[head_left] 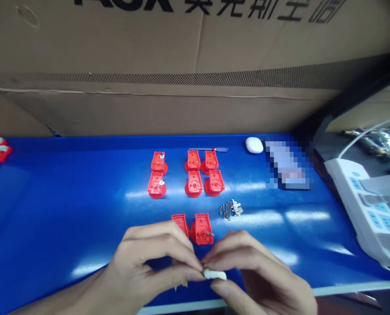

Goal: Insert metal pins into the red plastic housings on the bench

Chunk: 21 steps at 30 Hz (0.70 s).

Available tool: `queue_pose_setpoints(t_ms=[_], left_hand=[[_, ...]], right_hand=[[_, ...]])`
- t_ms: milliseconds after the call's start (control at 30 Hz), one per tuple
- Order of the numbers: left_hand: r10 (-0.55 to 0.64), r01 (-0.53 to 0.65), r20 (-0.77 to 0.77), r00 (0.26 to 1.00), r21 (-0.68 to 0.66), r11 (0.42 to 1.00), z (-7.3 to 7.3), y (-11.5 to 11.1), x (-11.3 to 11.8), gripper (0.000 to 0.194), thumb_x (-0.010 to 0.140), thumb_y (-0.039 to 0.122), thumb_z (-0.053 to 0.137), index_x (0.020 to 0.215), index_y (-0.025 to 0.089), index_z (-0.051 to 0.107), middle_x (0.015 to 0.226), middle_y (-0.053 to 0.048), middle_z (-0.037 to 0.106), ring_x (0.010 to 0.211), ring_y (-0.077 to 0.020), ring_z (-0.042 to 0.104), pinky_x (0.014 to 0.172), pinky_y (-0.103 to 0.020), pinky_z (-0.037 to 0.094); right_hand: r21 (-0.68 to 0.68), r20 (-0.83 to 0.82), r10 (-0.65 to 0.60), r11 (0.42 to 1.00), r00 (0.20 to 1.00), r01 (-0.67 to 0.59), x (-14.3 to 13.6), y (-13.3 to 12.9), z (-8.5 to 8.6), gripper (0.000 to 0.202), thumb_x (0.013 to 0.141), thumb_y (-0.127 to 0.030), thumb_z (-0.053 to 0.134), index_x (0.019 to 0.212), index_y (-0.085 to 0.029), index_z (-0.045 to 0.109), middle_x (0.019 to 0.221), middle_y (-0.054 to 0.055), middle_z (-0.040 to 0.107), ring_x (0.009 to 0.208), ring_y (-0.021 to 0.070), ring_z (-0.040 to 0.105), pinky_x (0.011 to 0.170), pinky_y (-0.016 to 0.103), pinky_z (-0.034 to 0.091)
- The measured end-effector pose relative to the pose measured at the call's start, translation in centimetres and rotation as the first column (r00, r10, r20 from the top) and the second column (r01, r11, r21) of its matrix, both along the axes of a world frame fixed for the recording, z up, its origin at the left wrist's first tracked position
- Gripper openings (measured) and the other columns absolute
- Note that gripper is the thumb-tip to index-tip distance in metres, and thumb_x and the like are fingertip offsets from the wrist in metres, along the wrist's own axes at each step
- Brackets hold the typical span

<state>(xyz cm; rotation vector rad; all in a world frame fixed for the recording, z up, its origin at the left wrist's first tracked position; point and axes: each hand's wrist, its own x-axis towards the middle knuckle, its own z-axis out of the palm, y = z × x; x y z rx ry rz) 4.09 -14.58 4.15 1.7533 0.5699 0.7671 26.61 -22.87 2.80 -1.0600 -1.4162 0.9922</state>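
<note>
Near the front edge of the blue table, my left hand (158, 258) and my right hand (254, 271) meet around a small white plastic piece (215, 274). The left thumb and fingertips pinch its left end, while the right fingers close on it from above and from the right. Just beyond my fingers stand two red plastic housings; the right one (202, 228) has a small metal part at its edge, and the left one (180, 223) is partly hidden by my left hand. Springs (226, 210) and small white pieces (237, 207) lie in a little pile to the right.
Several more red housings (194, 183) stand in rows farther back, with a screwdriver (211, 149) behind them. A white rounded case (254, 145) and a blurred-out device (288, 166) lie at back right. A power strip (365, 210) borders the right edge; cardboard (168, 113) rises behind.
</note>
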Motion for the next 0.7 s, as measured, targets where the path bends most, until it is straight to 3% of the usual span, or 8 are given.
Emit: queue_pose_setpoints(t_ms=[200,333,433,567,700], left_hand=[[0.013,-0.013,0.01,1.0,-0.017,1.0,-0.2,-0.1,0.1,0.012,0.097,0.009,0.083,0.102,0.02,0.083,0.091,-0.002,0.079,0.08,-0.0114,0.074,0.076,-0.019,0.06],[0.008,-0.009,0.019,1.0,0.015,1.0,-0.1,0.0,0.1,0.012,0.096,0.008,0.084,0.102,0.019,0.083,0.092,-0.002,0.08,0.081,-0.0115,0.075,0.076,-0.018,0.06],[0.034,-0.035,0.026,0.999,0.053,0.998,-0.3,0.1,0.1,0.016,0.095,0.008,0.085,0.106,0.02,0.084,0.093,-0.002,0.081,0.081,-0.012,0.076,0.076,-0.019,0.061],[0.16,-0.162,0.028,0.987,0.092,0.983,-0.7,0.3,-0.1,0.027,0.094,0.006,0.085,0.112,0.026,0.085,0.099,-0.001,0.083,0.085,-0.0136,0.077,0.079,-0.023,0.063],[0.236,-0.237,0.02,0.971,0.1,0.966,-1.0,0.5,-0.1,0.026,0.095,0.007,0.086,0.111,0.027,0.086,0.098,0.0,0.083,0.085,-0.0134,0.076,0.077,-0.024,0.062]], right_hand=[[-0.151,-0.134,-0.167,0.978,0.977,0.146,-1.9,-0.4,0.0,0.004,0.099,-0.035,0.084,0.101,-0.031,0.084,0.093,0.002,0.077,0.083,0.0164,0.074,0.075,0.026,0.061],[-0.156,-0.112,-0.166,0.977,0.98,0.148,-1.8,-0.2,0.4,0.005,0.098,-0.034,0.084,0.098,-0.029,0.084,0.09,0.002,0.078,0.08,0.0166,0.074,0.074,0.026,0.063],[-0.111,-0.008,-0.179,0.978,0.984,0.177,-0.5,0.4,0.8,0.005,0.099,-0.028,0.082,0.095,-0.027,0.084,0.089,0.003,0.08,0.081,0.0184,0.077,0.074,0.026,0.066],[-0.041,0.198,-0.289,0.952,0.937,0.302,1.6,1.2,0.7,0.005,0.1,-0.024,0.08,0.101,-0.028,0.083,0.099,0.003,0.084,0.092,0.0206,0.081,0.081,0.026,0.067],[-0.012,0.353,-0.245,0.964,0.903,0.266,2.6,1.6,-0.1,0.005,0.102,-0.028,0.08,0.106,-0.03,0.083,0.105,0.001,0.084,0.096,0.0196,0.081,0.085,0.027,0.065]])
